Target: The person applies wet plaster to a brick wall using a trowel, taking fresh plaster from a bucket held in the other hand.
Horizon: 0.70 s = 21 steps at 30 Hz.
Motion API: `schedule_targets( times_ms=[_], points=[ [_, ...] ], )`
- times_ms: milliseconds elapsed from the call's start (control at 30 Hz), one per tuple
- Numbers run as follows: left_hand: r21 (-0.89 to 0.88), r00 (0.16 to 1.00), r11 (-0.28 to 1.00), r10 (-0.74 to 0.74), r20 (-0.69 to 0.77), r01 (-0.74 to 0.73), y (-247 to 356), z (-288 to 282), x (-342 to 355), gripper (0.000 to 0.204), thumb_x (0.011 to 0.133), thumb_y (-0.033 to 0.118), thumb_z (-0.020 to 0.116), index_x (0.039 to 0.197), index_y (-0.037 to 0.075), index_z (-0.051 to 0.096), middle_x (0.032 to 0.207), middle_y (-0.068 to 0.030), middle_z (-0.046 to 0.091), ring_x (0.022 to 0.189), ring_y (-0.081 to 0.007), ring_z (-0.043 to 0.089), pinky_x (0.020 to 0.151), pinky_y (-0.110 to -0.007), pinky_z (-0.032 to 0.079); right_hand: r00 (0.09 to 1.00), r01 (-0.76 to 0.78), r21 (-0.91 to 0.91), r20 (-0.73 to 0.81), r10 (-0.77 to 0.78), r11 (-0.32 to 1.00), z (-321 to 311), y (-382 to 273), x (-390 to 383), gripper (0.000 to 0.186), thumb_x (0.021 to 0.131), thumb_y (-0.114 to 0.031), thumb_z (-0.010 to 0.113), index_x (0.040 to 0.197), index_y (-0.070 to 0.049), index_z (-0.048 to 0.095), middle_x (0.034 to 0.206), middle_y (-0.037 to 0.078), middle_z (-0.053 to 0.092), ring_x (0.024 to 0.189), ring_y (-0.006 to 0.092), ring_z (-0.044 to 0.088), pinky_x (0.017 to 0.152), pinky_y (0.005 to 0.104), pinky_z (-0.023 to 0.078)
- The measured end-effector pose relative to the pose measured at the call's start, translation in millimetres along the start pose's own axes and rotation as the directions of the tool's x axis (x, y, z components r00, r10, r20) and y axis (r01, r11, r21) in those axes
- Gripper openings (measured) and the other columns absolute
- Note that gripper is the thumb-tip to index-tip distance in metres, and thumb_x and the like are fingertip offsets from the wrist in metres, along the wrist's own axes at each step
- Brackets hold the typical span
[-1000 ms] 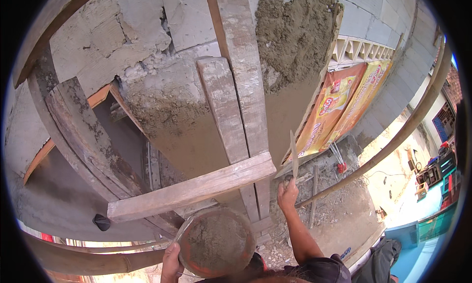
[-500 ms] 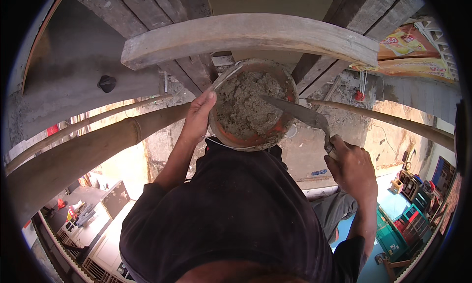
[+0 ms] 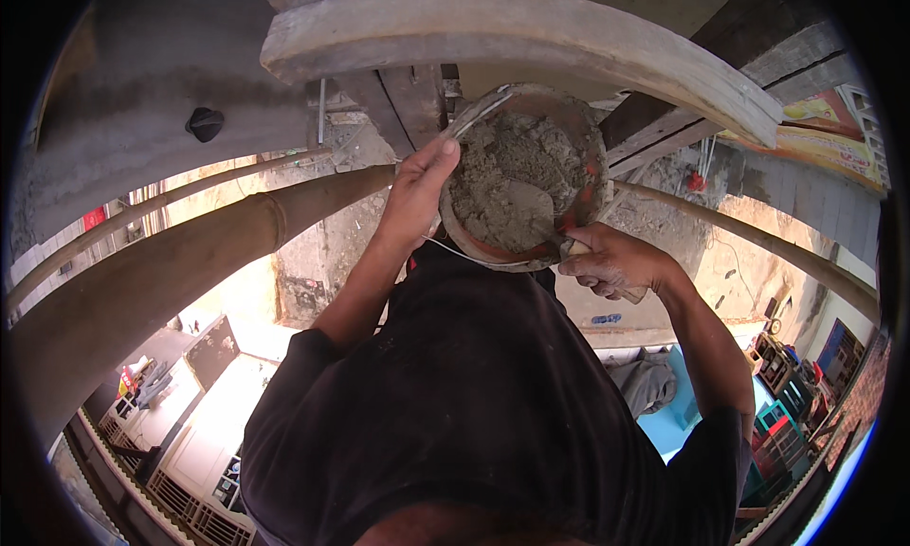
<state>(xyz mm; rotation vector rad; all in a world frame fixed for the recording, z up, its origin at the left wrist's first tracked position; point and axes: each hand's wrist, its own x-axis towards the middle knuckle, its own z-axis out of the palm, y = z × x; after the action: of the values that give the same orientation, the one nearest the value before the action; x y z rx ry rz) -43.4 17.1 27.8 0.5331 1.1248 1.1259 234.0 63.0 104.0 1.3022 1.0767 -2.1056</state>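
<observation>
In front of my chest is a round mortar bucket (image 3: 594, 179), its orange wall smeared with grey. Wet mortar (image 3: 502, 167) fills much of it. My left hand (image 3: 417, 193) is closed on the bucket's left rim, thumb on top, beside the thin wire handle (image 3: 482, 110). At the lower right rim, my right hand (image 3: 616, 260) grips a trowel by its pale handle (image 3: 574, 249). The trowel's blade reaches into the bucket, mostly hidden by mortar.
A thick wooden beam (image 3: 512, 25) crosses just beyond the bucket, with timber planks (image 3: 403, 105) behind it. Bamboo poles (image 3: 190, 262) run out to the left, and a thinner pole (image 3: 758, 235) to the right. Far below lie a blue floor (image 3: 668, 423) and assorted household goods.
My right hand has moved left to the bucket's rim, and the trowel blade has sunk into the mortar. My left hand keeps its hold. The whole view has shifted.
</observation>
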Motion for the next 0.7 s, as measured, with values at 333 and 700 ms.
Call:
schedule_targets(
  times_ms=[333,700],
  points=[
    [-0.095,0.998,0.993,-0.066,0.012,0.067,4,-5,-5,0.038,0.105,0.027,0.051,0.131,0.001,0.059,0.12,-0.0045,0.066,0.105,-0.01,0.061,0.095,-0.027,0.047,0.97,0.241,0.25,-0.091,-0.225,0.938,13,48,-15,0.013,0.09,-0.007,0.067,0.095,-0.003,0.056,0.06,-0.005,0.043,0.049,0.0043,0.039,0.042,0.0229,0.031],
    [-0.086,0.996,0.996,-0.032,0.078,0.039,11,5,-7,0.038,0.106,0.024,0.046,0.133,-0.001,0.056,0.127,-0.0127,0.064,0.114,-0.0218,0.063,0.1,-0.037,0.049,0.525,0.84,0.522,-0.715,-0.462,0.146,64,153,-91,0.017,0.08,-0.009,0.066,0.086,-0.002,0.051,0.057,0.002,0.042,0.042,0.0098,0.041,0.036,0.0256,0.034]
  ],
)
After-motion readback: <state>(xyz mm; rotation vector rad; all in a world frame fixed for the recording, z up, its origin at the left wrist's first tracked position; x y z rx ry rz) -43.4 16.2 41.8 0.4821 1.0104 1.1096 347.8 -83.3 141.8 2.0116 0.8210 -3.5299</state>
